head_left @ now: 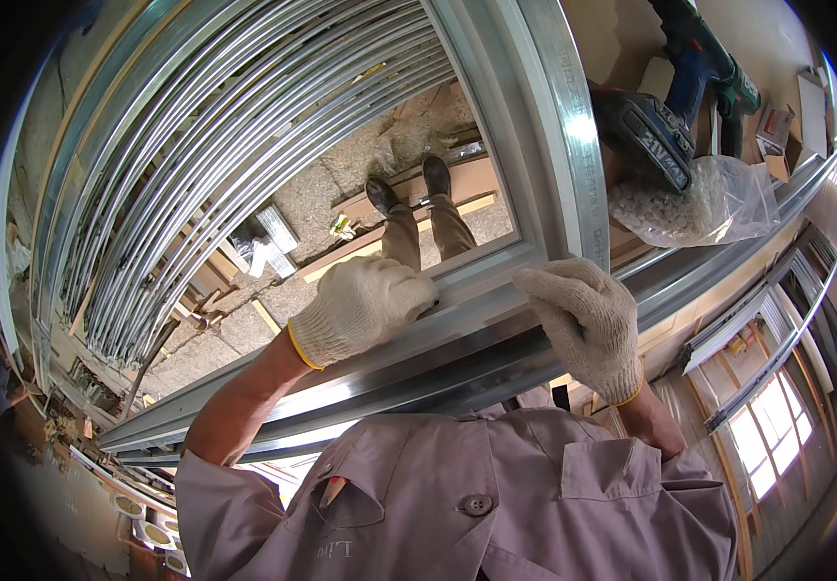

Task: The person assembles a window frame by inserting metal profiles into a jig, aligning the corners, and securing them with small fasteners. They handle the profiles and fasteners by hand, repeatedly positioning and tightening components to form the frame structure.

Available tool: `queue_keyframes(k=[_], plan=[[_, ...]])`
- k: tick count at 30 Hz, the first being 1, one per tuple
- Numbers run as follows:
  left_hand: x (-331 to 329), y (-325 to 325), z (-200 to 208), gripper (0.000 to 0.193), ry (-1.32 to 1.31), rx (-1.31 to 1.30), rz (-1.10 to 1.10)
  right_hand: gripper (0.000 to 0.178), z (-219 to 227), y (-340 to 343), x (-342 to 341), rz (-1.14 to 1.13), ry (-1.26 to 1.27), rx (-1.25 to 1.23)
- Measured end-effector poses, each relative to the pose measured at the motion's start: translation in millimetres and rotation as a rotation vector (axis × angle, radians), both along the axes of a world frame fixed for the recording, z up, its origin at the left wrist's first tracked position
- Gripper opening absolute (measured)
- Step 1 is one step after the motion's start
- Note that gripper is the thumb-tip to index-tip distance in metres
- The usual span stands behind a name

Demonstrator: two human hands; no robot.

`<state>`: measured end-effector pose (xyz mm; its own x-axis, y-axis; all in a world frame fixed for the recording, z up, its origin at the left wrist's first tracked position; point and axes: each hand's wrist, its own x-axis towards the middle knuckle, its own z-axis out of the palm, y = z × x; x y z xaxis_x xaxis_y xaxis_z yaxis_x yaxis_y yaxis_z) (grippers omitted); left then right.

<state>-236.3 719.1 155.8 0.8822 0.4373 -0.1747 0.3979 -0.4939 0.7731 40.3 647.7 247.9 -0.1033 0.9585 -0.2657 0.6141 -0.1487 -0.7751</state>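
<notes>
Crossing picture's centre and top, square-cornered silver-grey metal frame [529, 184]: likely stiff, slick, heavy; best grasped by rails [481, 273]. White-knit-gloved left hand [365, 302] curled at lower rail; right hand [585, 324], likewise gloved, loosely bunched near corner [540, 248]; whether anything is held cannot be told.

White letters stand on the battery [643, 140] of the power tool [686, 82]; stitched letters are on the shirt [428, 474], below its pocket [355, 504]; faint print follows the right edge of the metal profile [576, 174].
</notes>
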Motion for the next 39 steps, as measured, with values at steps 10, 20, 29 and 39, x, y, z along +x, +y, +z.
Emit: queue_keyframes(k=[10,20,29,39], plan=[[-4,-2,-5,0.015,-0.06,-0.347,0.135,0.031,-2,4,1,-0.001,0.006,-0.004],[-8,-7,-4,0.013,-0.083,-0.569,0.248,0.03,-1,23,-17,0.249,-0.093,-0.099],[-9,-7,-6,0.02,-0.041,-0.669,0.268,0.027,-41,69,-29,0.582,0.12,-0.452],[-30,-2,25,0.03,0.011,-0.493,0.191,0.027,-32,90,-44,0.658,0.126,-0.472]])
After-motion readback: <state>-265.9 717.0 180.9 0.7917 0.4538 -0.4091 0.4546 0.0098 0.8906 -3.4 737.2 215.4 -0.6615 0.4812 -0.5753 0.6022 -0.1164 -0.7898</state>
